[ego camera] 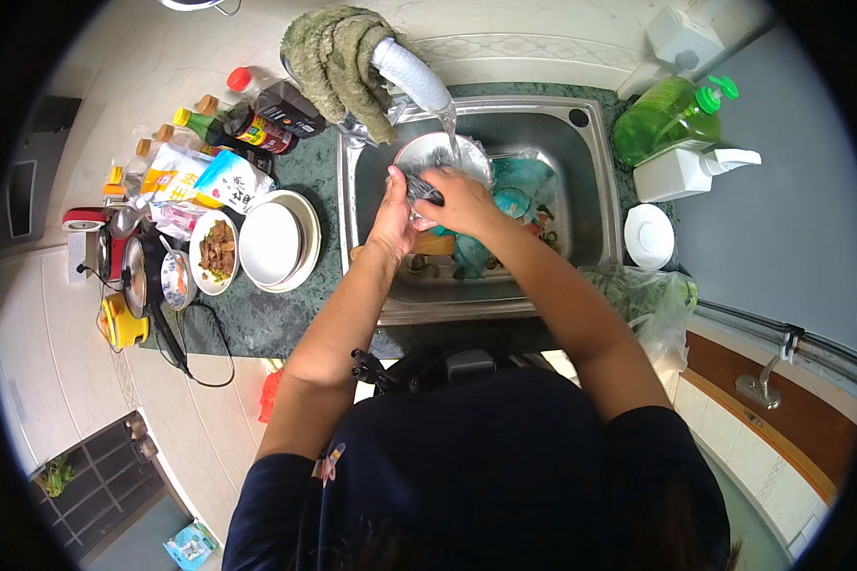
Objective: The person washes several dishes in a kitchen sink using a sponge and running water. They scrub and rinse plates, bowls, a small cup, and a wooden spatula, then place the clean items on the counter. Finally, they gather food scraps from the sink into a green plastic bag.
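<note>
Over the steel sink [610, 214], my left hand [395, 223] holds a dark, shiny wet item [422, 190] with its thumb raised. From the other side, the fingers of my right hand [464, 201] grip the same item, whose exact kind I cannot tell. Just beyond them a white bowl with a red rim [428, 146] sits in the sink. Water [451, 128] runs into the bowl from a faucet spout [410, 71] with a white covering. Below my hands lie teal plastic [524, 178], a wooden piece [434, 245] and food scraps [546, 232], partly hidden by my right arm.
A towel [335, 57] drapes the faucet. Stacked white bowls [271, 243], a dish of cooked food [216, 250], a pan [137, 275] and sauce bottles [285, 107] crowd the left counter. Right stand green soap [664, 121], a white spray bottle [674, 175] and a small bowl [648, 235].
</note>
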Demonstrator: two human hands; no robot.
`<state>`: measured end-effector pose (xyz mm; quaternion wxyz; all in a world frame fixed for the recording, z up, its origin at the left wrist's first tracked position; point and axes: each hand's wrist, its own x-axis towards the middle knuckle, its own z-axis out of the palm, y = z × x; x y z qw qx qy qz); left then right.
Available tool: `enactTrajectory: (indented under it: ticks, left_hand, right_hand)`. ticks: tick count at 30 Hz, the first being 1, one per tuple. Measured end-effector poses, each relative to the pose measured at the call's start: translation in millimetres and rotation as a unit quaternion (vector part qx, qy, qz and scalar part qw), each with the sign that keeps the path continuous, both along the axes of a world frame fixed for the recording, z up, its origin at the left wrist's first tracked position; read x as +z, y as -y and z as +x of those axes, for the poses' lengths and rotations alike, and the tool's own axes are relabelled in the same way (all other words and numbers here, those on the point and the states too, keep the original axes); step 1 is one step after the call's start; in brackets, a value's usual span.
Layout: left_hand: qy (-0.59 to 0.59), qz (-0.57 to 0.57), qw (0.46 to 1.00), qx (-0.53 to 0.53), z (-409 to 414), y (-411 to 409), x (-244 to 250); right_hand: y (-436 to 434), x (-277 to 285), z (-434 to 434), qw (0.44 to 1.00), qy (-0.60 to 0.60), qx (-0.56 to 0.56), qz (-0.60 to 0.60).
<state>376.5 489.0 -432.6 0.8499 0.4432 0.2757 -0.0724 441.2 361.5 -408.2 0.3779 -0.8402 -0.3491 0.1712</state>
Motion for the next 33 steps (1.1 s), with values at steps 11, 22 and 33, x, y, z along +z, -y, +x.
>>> enactTrajectory:
  ticks: [11,22,33]
  left_hand:
    - [0.028,0.031,0.998,-0.052,3.4,14.2,10.2]
    - [-0.032,0.029,0.992,-0.116,2.9,-1.8,16.5]
    - [0.002,0.024,1.0,-0.015,12.5,39.9,25.1]
  right_hand:
    - [23.4,-23.6,20.9,0.977,0.208,0.0,-0.043]
    - [35.9,-15.7,36.5,0.904,0.377,0.2,0.042]
    - [25.9,-17.2,-7.0,0.981,-0.154,-0.012,0.116]
